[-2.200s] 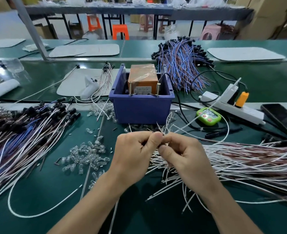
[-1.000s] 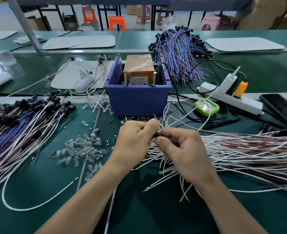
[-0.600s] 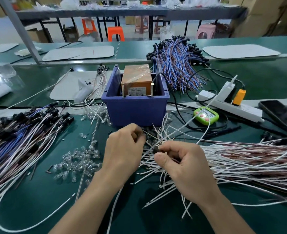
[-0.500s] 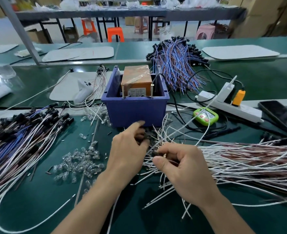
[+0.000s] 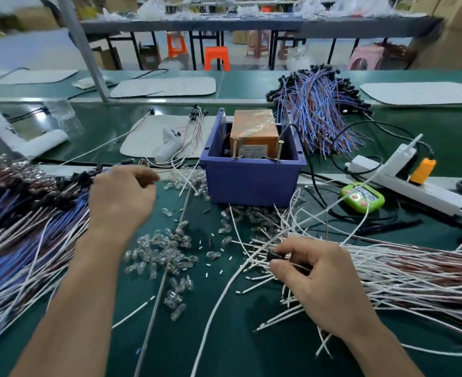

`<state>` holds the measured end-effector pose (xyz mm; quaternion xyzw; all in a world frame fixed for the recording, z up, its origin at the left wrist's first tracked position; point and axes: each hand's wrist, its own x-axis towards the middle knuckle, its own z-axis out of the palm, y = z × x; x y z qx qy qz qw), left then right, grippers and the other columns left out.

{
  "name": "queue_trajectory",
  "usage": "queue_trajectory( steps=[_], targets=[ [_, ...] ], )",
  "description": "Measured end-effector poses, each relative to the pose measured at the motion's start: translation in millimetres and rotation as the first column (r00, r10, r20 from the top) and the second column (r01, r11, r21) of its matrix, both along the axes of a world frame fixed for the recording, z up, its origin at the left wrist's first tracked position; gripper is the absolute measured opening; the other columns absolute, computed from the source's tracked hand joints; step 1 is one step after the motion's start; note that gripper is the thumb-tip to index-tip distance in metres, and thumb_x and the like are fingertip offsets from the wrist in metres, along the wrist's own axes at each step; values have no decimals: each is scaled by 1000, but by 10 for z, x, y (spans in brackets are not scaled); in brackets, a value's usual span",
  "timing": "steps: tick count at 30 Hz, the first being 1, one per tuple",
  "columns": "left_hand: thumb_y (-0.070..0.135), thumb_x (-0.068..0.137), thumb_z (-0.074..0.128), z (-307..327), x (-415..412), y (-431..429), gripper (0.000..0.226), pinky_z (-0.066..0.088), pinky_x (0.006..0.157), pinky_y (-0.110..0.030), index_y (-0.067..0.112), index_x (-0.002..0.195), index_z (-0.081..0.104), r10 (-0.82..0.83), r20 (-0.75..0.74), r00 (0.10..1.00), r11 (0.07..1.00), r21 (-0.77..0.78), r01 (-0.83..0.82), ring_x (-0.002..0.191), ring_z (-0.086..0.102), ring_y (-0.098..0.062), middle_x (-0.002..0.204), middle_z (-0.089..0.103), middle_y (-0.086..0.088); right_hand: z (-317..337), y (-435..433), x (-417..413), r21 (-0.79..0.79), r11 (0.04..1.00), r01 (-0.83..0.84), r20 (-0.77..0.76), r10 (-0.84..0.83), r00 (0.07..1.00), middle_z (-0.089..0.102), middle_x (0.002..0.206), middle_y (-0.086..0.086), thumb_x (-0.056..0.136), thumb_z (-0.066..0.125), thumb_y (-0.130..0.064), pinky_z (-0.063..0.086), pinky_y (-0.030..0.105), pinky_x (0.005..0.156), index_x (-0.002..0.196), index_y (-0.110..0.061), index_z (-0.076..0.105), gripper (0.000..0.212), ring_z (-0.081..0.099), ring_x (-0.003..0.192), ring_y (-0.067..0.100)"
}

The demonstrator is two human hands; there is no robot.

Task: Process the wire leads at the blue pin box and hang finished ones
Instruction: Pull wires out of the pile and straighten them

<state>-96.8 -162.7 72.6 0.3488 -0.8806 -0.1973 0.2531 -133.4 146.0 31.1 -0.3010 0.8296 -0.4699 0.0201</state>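
the right hand (image 5: 322, 281) pinches a small black cap (image 5: 274, 255), seemingly with a white lead, between thumb and forefinger. it sits low over the heap of white leads (image 5: 404, 270) on the bench (image 5: 224, 336). the left hand (image 5: 121, 197) hovers with curled fingers at the edge of the capped bundle (image 5: 34, 213); whether it holds a lead i cannot tell. the blue pin box (image 5: 251, 183) stands just beyond, between the hands and apart from both. the pinched lead lies tangled among its neighbours, so a pull may drag others along or slip the cap off. a sweeping wrist could also scatter the loose clear caps (image 5: 164, 254).
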Motion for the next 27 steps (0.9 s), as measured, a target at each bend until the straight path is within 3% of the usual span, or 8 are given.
queue_trajectory(
  steps=[3, 7, 9, 14, 18, 21, 25, 27],
  targets=[
    [19, 87, 76, -81, -117, -85, 19, 56, 96, -33, 31, 102, 81, -54, 183, 982, 997, 71, 42, 98, 71, -21, 105, 79, 3, 11, -12, 5, 22, 1000, -5, -21, 5, 1000, 68, 67, -21, 83, 84, -23, 45, 10, 58, 79, -35, 72, 17, 65, 63, 5],
    [27, 90, 74, -186, -214, -26, 21, 57, 96, -39, 36, 109, 78, -113, 265, 958, 993, 69, 98, 100, 69, -22, 115, 74, 4, 25, -17, 15, 26, 999, -19, -40, 20, 999, 70, 71, -19, 79, 81, -28, 50, 17, 59, 93, -36, 69, 20, 67, 64, 6],
    [26, 90, 73, -221, -205, -45, 20, 58, 94, -40, 38, 105, 78, -110, 287, 952, 994, 45, 101, 98, 69, -21, 112, 75, 6, 11, -4, 1, 28, 999, -18, -36, 19, 999, 70, 70, -18, 80, 83, -24, 49, 14, 58, 92, -37, 70, 22, 67, 63, 6],
    [19, 88, 74, -277, -101, -212, 28, 56, 80, -27, 42, 73, 75, -166, 312, 935, 981, 146, 126, 78, 66, -2, 86, 73, 19, -10, -6, -6, 44, 999, -22, -47, 24, 999, 70, 68, -19, 79, 87, -20, 45, 8, 57, 92, -38, 70, 29, 66, 63, 5],
    [21, 84, 82, -274, -45, -195, 23, 58, 75, -30, 35, 66, 76, -188, 326, 926, 978, 145, 147, 73, 68, -7, 73, 72, 15, -17, -9, -5, 22, 999, -36, -38, 36, 999, 69, 67, -18, 78, 86, -22, 44, 8, 57, 93, -38, 70, 27, 66, 62, 6],
    [24, 85, 82, -229, 11, -115, 24, 58, 78, -34, 36, 67, 72, -138, 352, 926, 990, 61, 125, 80, 69, -15, 79, 74, 11, -22, -14, 0, -7, 999, -34, -23, 34, 999, 67, 64, -17, 75, 77, -33, 42, 9, 54, 92, -38, 70, 20, 63, 58, 7],
    [32, 83, 81, 9, 76, 249, 20, 57, 73, -30, 39, 67, 72, -106, 111, 988, 993, -45, 112, 75, 69, -11, 74, 74, 17, -41, -10, 1, -188, 982, -7, 93, 25, 995, 69, 63, -5, 75, 77, -31, 47, 22, 51, 90, -37, 74, 16, 58, 52, 9],
    [27, 75, 85, 153, 108, 480, 11, 57, 68, -27, 36, 72, 79, -349, -111, 931, 905, 220, 365, 64, 69, -4, 67, 74, 15, -34, -7, -12, -330, 943, 40, 178, 20, 984, 70, 65, 3, 75, 79, -26, 50, 29, 54, 91, -33, 77, 18, 59, 55, 15]
  ],
)
